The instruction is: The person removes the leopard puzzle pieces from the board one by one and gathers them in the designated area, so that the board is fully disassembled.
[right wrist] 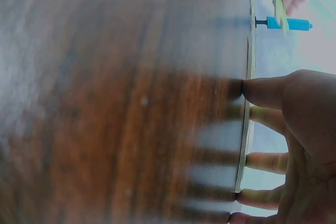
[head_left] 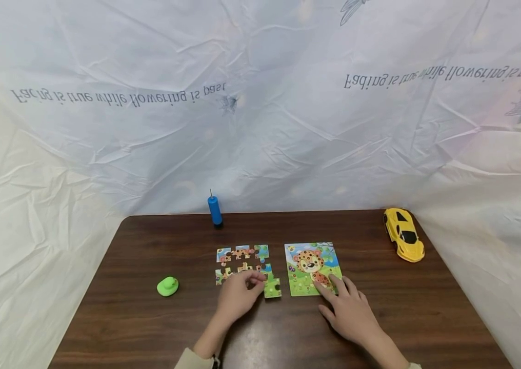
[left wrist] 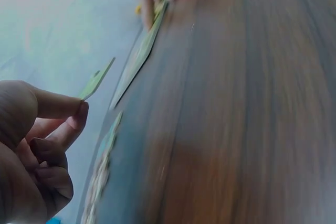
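Observation:
My left hand (head_left: 238,296) pinches a green jigsaw piece (head_left: 272,289) between thumb and finger. In the left wrist view that piece (left wrist: 97,80) is held tilted, above the table. Behind the hand lie loose jigsaw pieces (head_left: 242,252) in two rough rows, spaced slightly apart, partly hidden by the hand. To their right is a flat leopard picture board (head_left: 299,284). My right hand (head_left: 353,312) rests spread at the board's lower right, fingertips on the board and the table beside it. The right wrist view shows the board edge-on (right wrist: 244,140) by those fingertips.
A brown wooden table (head_left: 122,318) carries everything. A green toy duck (head_left: 167,286) sits at the left. Near the back edge stands a blue cylinder with a needle-like tip (head_left: 214,210). The yellow toy car (head_left: 403,234) is at the back right. White printed cloth (head_left: 260,128) hangs behind.

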A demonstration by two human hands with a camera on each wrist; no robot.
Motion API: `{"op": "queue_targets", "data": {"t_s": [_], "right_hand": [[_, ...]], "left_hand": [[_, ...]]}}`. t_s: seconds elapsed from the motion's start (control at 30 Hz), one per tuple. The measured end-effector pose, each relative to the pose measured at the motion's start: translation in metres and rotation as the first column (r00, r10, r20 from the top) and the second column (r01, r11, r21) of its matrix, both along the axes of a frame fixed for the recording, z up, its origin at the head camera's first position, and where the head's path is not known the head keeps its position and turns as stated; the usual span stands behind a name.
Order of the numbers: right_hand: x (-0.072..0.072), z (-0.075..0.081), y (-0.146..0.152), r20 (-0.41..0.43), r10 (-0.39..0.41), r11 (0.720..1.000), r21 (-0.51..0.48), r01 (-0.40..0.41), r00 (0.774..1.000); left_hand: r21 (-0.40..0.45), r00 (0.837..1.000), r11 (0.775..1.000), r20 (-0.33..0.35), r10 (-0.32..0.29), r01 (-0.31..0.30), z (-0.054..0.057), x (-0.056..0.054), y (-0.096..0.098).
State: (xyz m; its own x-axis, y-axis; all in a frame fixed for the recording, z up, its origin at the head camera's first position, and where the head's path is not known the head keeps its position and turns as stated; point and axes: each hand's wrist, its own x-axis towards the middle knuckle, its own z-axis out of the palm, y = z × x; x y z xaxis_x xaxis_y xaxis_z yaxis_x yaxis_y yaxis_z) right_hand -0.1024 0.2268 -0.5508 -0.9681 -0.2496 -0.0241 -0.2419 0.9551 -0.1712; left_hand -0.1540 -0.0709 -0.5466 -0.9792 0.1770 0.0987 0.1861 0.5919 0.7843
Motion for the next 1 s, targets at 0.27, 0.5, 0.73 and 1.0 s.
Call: {"op": "queue_targets", "data": {"t_s": [0.27,0.5,0.73,1.0], "right_hand": [[0.001,0.0,0.0,0.019,-0.008,1.0,0.007,0.008,1.0],[-0.001,0.0,0.001,0.011,-0.003,1.0,0.015,0.003,1.0],[-0.002,0.0,0.001,-0.01,0.003,1.0,0.014,-0.003,1.0],[0.0,-0.001,0.0,0.002,0.001,1.0,0.016,-0.001,1.0]], "left_hand": [[-0.048,0.991,0.994,0.092,0.1,-0.096,0.001,0.009,-0.056],[-0.086,0.981,0.987,0.121,0.149,-0.139,-0.001,0.015,-0.088],[-0.128,0.973,0.98,0.156,0.17,-0.151,-0.002,0.016,-0.105],[-0.17,0.974,0.976,0.159,0.163,-0.136,-0.005,0.015,-0.107]]}}
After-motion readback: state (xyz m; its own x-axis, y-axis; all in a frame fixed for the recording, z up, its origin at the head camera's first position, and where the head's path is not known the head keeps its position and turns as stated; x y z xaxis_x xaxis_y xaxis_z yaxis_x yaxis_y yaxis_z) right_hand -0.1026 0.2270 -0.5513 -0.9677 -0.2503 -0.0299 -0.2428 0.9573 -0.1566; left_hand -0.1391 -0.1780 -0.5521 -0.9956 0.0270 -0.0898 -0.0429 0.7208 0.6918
